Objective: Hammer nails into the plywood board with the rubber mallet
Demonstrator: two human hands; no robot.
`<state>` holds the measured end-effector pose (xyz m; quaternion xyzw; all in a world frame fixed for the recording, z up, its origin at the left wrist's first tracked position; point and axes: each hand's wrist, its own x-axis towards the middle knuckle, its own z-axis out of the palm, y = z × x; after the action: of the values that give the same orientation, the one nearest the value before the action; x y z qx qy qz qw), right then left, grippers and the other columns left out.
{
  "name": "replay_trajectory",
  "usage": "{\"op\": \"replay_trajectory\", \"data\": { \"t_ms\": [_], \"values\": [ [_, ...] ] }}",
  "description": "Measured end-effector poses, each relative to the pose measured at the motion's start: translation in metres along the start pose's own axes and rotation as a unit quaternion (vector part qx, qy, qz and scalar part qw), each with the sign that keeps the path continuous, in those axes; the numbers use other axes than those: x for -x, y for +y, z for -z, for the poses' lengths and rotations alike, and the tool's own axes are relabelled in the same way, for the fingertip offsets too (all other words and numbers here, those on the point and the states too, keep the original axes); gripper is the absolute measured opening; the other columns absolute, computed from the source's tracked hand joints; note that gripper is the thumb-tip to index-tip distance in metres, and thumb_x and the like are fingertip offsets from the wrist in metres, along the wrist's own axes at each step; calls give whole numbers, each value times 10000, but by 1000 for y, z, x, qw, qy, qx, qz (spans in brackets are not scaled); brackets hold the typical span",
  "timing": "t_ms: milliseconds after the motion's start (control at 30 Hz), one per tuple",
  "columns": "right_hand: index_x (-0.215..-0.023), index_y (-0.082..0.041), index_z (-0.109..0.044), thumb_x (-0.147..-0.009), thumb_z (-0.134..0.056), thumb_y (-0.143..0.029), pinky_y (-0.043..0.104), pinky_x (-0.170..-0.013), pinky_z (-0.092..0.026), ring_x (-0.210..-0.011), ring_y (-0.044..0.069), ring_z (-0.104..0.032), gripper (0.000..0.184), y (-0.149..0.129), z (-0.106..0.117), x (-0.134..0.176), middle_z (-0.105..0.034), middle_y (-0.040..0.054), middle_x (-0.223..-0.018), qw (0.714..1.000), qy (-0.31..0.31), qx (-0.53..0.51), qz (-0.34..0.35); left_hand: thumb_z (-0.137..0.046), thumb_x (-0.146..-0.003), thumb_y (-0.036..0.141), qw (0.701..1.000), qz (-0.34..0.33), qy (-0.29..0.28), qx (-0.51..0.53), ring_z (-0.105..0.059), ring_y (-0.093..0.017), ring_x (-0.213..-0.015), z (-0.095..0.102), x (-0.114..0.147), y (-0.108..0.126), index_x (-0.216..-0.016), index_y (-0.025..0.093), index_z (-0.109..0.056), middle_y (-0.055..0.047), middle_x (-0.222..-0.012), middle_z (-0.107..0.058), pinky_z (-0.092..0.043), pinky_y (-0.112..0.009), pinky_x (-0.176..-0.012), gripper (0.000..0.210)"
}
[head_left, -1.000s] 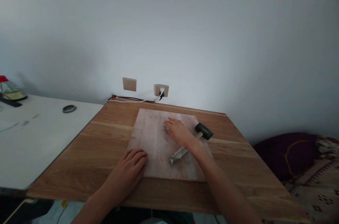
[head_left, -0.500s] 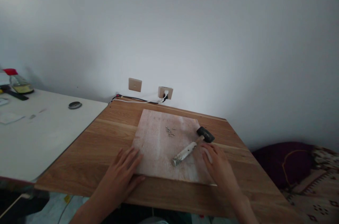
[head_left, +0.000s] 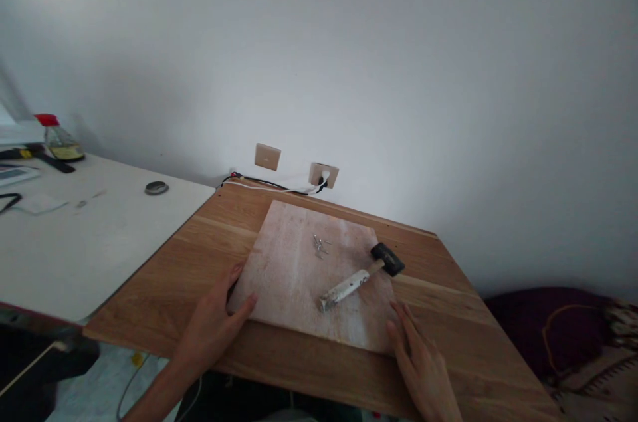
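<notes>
A pale, worn wooden board (head_left: 294, 289) lies on the brown wooden table. My left hand (head_left: 212, 322) grips its front left corner, thumb on top and fingers along the left edge, fingertips partly hidden. At the front right corner, my right hand (head_left: 423, 362) holds the board's edge between thumb and fingers. On the board rests a mallet (head_left: 349, 284) with a black head and a white-smeared handle, its head near the right edge. Several small metal nails or screws (head_left: 319, 246) lie loose near the board's middle; their exact kind is too small to tell.
The brown table (head_left: 199, 256) stands against a wall with an outlet (head_left: 323, 175) and cables. A white table (head_left: 100, 236) on the left carries a red-capped bottle (head_left: 62, 141) and a round dark lid (head_left: 156, 188). Dark purple fabric (head_left: 528, 322) lies at the right.
Both hands have shifted toward the board's front corners, the left one from lying flat to gripping. The board sits slightly nearer to me, with mallet and metal pieces still on it.
</notes>
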<state>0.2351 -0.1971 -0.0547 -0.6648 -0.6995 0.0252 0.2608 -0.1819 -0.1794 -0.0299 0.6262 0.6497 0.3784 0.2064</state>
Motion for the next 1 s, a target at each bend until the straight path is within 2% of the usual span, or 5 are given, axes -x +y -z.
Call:
{"op": "replay_trajectory", "data": {
  "t_ms": [267,400,500,733,1000],
  "values": [
    [-1462,-211,-581,-1054,-442,-432,550,-1151,-474,-1434,314,-507,484,-81,-19,-12,-556,132,-1531,992,-38,-22,117,-473,-886,554,990,88,64,-91,-665,-345,-1218,75,-30,-29,-1171,210,-655,-107,-1342,-696,-489,-501,-1112,482],
    [-1475,-213,-570,-1049,-474,-392,558,-1148,-470,-1434,319,-506,472,-121,-31,-26,-537,143,-1545,985,-63,-39,157,-477,-910,568,973,203,56,-99,-733,-363,-1068,110,-45,-34,-1297,220,-538,-134,-1296,-724,-530,-534,-1019,525],
    [-1474,-191,-572,-1043,-487,-388,570,-1135,-475,-1416,334,-524,482,-145,-39,-34,-556,175,-1520,981,-78,-50,168,-475,-915,570,965,223,65,-121,-735,-373,-1056,126,-53,-44,-1284,198,-532,-153,-1283,-729,-520,-541,-1013,527],
    [-1481,-143,-555,-1038,-478,-372,576,-1164,-434,-1454,347,-474,505,-176,-44,-43,-568,186,-1506,970,-135,-43,196,-403,-932,581,958,213,75,-175,-673,-432,-1177,140,-53,-66,-1254,214,-469,-71,-1234,-735,-488,-584,-1045,493],
    [-1470,-179,-558,-1049,-485,-354,591,-1201,-376,-1466,323,-459,461,-174,-47,-40,-624,128,-1463,966,-138,-29,215,-387,-939,548,949,214,54,-227,-677,-445,-1131,130,-51,-46,-1260,141,-521,-156,-1204,-707,-525,-584,-1004,536]
  ]
}}
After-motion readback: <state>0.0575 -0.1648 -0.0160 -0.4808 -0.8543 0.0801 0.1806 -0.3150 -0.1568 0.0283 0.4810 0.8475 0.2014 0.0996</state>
